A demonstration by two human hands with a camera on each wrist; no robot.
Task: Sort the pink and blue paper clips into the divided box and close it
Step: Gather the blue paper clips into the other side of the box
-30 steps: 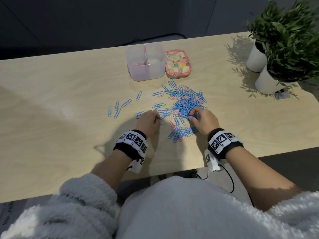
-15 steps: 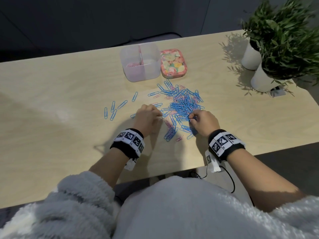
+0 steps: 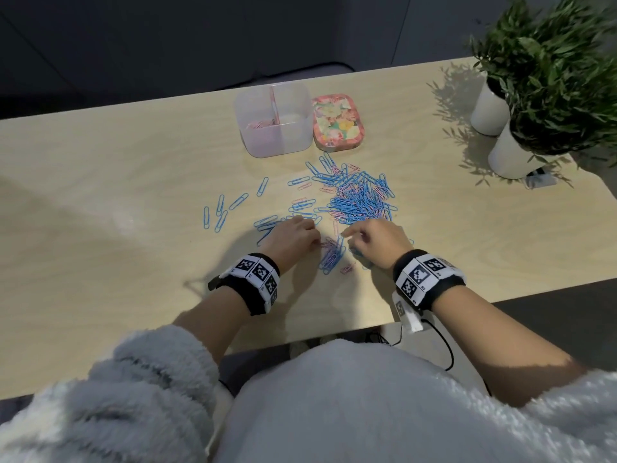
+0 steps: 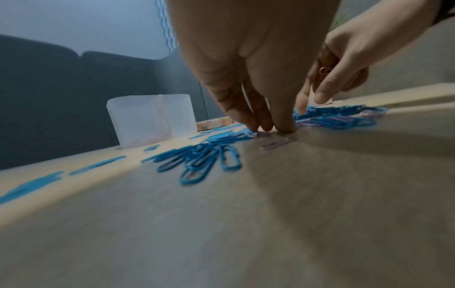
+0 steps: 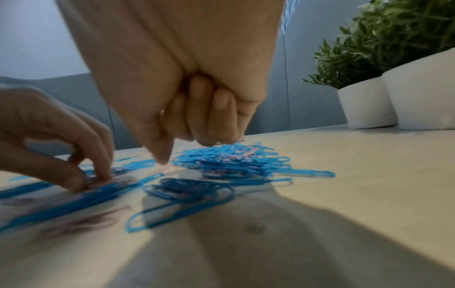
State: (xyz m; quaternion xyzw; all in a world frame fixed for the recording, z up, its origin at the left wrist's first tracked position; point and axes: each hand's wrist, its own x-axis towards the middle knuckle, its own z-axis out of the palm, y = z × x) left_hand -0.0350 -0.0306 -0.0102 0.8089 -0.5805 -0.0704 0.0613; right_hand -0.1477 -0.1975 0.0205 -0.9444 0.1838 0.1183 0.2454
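A heap of blue paper clips with pink ones mixed in lies mid-table, and it also shows in the right wrist view. Behind it stands the open translucent divided box, with pink clips in its left compartment. Its floral lid lies to the right of it. My left hand has its fingertips down on the table, pinching a pink clip. My right hand is curled around pink clips, index finger touching another pink clip.
Loose blue clips are scattered left of the heap. Two white pots with green plants stand at the table's right back corner. The table's near edge runs just under my wrists.
My right hand has drawn a little left and toward me, off the heap's near edge, its index finger now stretched out. The left hand has stayed at the same spot.
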